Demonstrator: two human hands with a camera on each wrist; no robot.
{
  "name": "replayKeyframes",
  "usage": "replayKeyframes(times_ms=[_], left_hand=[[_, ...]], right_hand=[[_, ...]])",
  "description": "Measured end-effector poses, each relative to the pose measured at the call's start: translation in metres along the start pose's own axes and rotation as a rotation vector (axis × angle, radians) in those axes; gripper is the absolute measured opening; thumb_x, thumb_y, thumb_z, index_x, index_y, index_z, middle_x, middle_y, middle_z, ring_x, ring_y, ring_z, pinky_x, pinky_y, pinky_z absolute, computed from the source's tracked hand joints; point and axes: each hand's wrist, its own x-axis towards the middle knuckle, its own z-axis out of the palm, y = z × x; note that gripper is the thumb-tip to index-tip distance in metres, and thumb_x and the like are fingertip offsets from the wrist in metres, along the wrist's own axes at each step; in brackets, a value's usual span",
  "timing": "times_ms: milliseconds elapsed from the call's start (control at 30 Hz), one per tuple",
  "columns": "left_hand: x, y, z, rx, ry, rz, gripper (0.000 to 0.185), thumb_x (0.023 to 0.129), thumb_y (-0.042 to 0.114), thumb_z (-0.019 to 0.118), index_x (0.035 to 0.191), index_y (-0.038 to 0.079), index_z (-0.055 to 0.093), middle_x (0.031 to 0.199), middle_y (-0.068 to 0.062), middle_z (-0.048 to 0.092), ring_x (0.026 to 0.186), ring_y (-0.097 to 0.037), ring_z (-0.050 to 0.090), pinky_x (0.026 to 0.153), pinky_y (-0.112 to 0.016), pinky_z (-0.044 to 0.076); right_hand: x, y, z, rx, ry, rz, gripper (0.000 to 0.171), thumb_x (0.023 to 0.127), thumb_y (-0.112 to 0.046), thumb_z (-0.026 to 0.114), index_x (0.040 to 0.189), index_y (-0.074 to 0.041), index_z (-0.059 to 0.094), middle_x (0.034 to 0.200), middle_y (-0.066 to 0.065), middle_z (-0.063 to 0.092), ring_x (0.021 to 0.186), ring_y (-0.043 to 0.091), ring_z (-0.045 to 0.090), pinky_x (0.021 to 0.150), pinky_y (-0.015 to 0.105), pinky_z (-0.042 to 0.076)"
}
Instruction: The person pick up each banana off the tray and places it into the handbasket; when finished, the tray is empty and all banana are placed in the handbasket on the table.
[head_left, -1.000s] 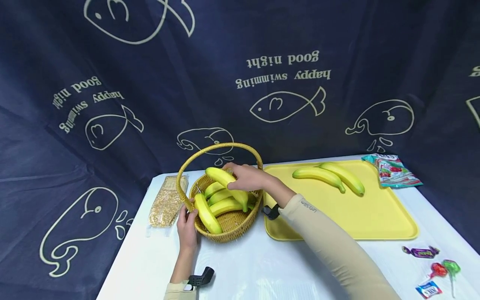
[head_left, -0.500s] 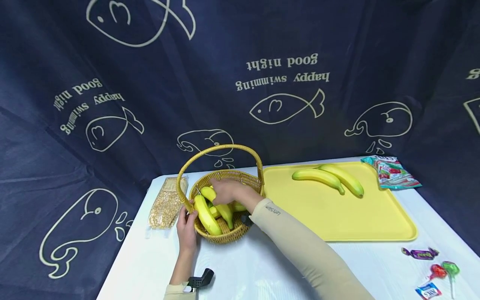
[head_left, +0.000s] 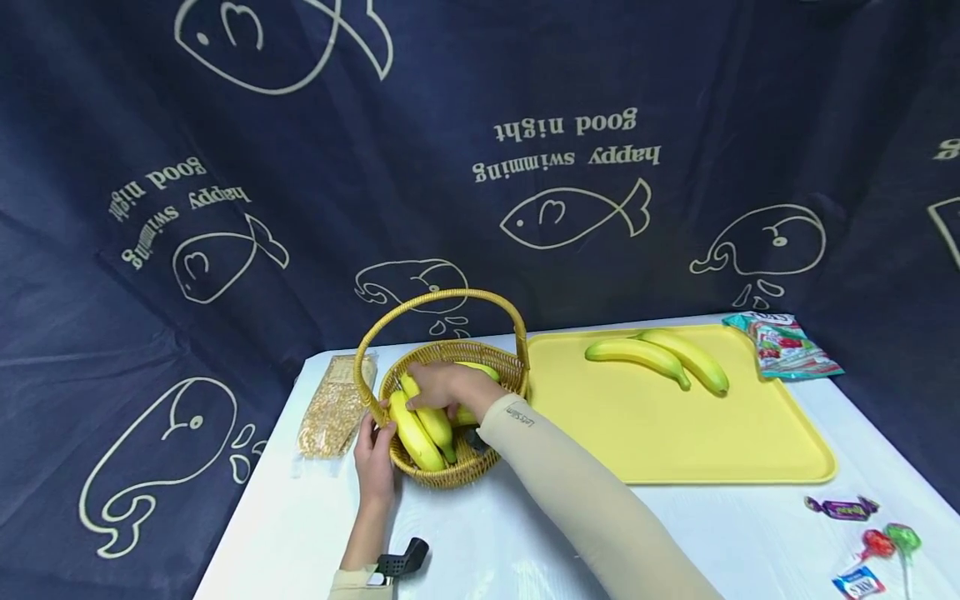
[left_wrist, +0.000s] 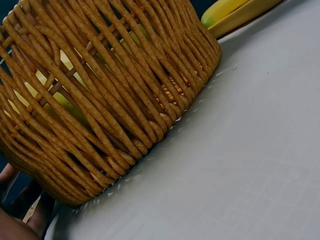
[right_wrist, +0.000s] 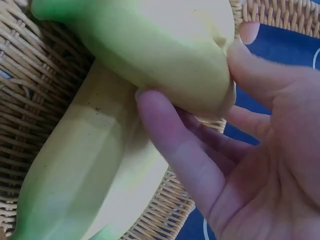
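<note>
Right hand (head_left: 441, 390): you're pinching banana (head_left: 435, 427) inside basket (head_left: 450, 478), just beside neighbour banana (head_left: 411, 433). Left hand (head_left: 373, 458): you grip basket side near handle (head_left: 450, 292) foot; brace firmly, stop tipping. Best settle banana lengthwise against neighbour, low, no forcing; let go gently, back out without bumping handle. Two bananas (head_left: 637, 352) lie on tray (head_left: 720, 442), well apart.
</note>
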Motion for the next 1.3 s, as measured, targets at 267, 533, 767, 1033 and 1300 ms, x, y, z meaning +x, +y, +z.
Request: replayKeyframes(times_ms=[267,533,767,1033,1300], left_hand=[[0.001,-0.002,0.001,-0.01,-0.002,-0.003,0.036,0.098,0.009,0.051,0.133,0.006,0.054,0.132,-0.01,0.051,0.11,-0.02,0.052,0.085,-0.023,0.046],[0.002,-0.002,-0.001,-0.017,-0.006,-0.009,0.035,0.098,0.011,0.051,0.133,0.006,0.053,0.131,-0.009,0.05,0.112,-0.021,0.052,0.085,-0.023,0.046],[0.0,-0.001,0.0,-0.007,-0.009,-0.002,0.036,0.098,0.01,0.051,0.134,0.007,0.053,0.134,-0.007,0.049,0.114,-0.02,0.051,0.089,-0.024,0.045],[0.0,-0.003,-0.001,-0.004,0.003,0.003,0.037,0.097,0.01,0.052,0.134,0.006,0.054,0.133,-0.008,0.051,0.112,-0.02,0.052,0.088,-0.024,0.045],[0.001,-0.003,0.0,-0.007,0.01,-0.005,0.038,0.097,0.009,0.051,0.135,0.006,0.053,0.132,-0.009,0.051,0.109,-0.02,0.052,0.086,-0.024,0.046]], right_hand=[[0.002,0.005,0.004,-0.069,0.023,-0.007,0.065,0.096,-0.04,0.056,0.149,-0.015,0.029,0.138,0.015,0.045,0.061,0.024,0.067,0.055,0.035,0.055],[-0.015,0.014,-0.005,-0.117,0.114,-0.142,0.065,0.096,-0.048,0.053,0.147,-0.013,0.033,0.132,0.009,0.054,0.087,0.02,0.068,0.078,0.032,0.052],[-0.053,0.037,-0.02,-0.165,0.218,-0.256,0.055,0.096,-0.043,0.055,0.141,-0.013,0.046,0.107,-0.002,0.063,0.093,0.01,0.058,0.083,0.03,0.046],[-0.104,0.087,-0.027,-0.19,0.268,-0.201,0.039,0.092,-0.041,0.063,0.122,-0.016,0.064,0.1,-0.007,0.065,0.087,0.008,0.058,0.071,0.031,0.046],[-0.133,0.148,-0.041,-0.178,0.403,-0.144,0.032,0.088,-0.031,0.069,0.115,-0.015,0.066,0.102,0.0,0.065,0.094,0.019,0.061,0.075,0.037,0.048]])
